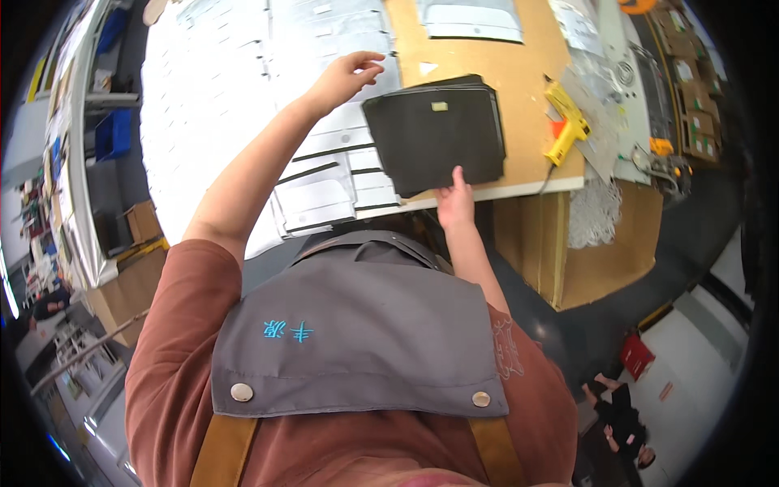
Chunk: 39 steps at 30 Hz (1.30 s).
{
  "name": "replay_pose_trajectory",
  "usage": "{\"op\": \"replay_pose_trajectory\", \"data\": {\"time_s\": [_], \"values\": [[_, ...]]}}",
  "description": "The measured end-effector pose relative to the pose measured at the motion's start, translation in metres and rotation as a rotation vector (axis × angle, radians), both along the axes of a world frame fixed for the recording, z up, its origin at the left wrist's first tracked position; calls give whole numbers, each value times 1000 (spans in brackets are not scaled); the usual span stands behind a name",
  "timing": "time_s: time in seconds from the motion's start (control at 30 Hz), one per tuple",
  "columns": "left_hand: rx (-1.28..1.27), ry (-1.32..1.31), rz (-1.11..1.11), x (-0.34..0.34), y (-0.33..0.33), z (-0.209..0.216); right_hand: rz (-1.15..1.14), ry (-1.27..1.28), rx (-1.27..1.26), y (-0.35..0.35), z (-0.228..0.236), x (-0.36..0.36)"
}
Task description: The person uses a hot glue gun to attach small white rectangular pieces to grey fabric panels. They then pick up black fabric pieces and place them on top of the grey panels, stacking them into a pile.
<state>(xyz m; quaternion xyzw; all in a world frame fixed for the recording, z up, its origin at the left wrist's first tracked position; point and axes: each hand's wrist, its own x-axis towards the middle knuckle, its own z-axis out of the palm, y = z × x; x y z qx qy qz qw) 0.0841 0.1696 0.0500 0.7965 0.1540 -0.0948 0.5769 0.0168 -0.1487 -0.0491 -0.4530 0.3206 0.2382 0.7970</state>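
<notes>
A stack of flat black sheets [434, 142] with notched corners hangs partly over the table's front edge. My right hand [456, 201] grips its near edge, thumb on top and fingers hidden beneath. A small pale yellow piece [439, 106] lies on the top sheet. To the upper left of the stack, my left hand [355, 75] is raised over white sheets, fingers loosely bent and apart, holding nothing. Rows of overlapping white sheets [316, 195] with dark edges cover the left of the table.
A yellow glue gun [568, 122] lies right of the stack, its cord over the edge. Another white sheet [472, 20] rests at the far side. Below right stands a cardboard box [608, 268] with white stringy material [595, 215]. Another person [625, 422] is at the lower right.
</notes>
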Motion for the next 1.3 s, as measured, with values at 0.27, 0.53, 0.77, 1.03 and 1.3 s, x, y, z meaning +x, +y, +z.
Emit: {"op": "replay_pose_trajectory", "data": {"time_s": [0.27, 0.53, 0.77, 1.03, 1.3], "values": [[2, -93, 1090, -206, 164, -7, 161, 67, -48, -12, 7, 4], [70, -168, 1413, -307, 239, 5, 875, 186, -425, -16, 39, -31], [521, -59, 581, -213, 285, -33, 987, -185, -413, 87, 81, -34], [1013, 401, -127, -151, 282, -21, 1048, -484, -490, 176, 95, -40], [1001, 95, -89, -164, 296, -3, 1165, -1216, -751, 314, 109, 12]]}}
